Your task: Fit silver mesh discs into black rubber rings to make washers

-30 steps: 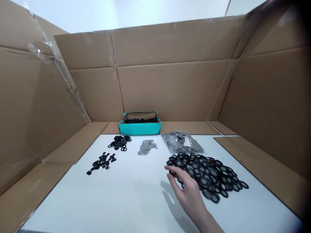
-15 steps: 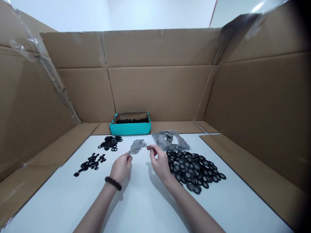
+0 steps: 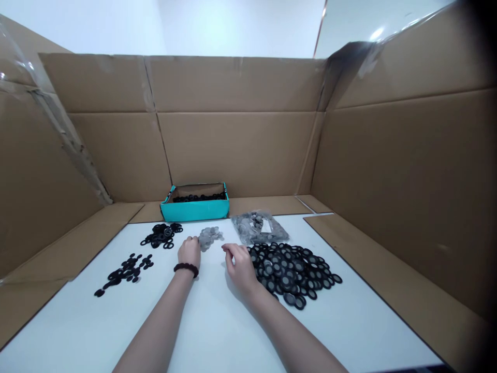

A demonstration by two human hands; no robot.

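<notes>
My left hand, with a dark bead bracelet on the wrist, rests fingers-down at the edge of a small heap of grey mesh discs. What its fingers grip is hidden. My right hand hovers just left of a large pile of black rings with grey centres, thumb and forefinger pinched together. Whether they pinch a small part is too small to tell.
Two heaps of plain black rings lie at the left, one near and one farther. A teal tray with black rings stands at the back. A clear bag of grey discs lies behind the big pile. Cardboard walls surround the white tabletop.
Both hands moved forward; my left hand reached the grey disc heap, my right drew back slightly beside the big black pile. The view shifted right.
</notes>
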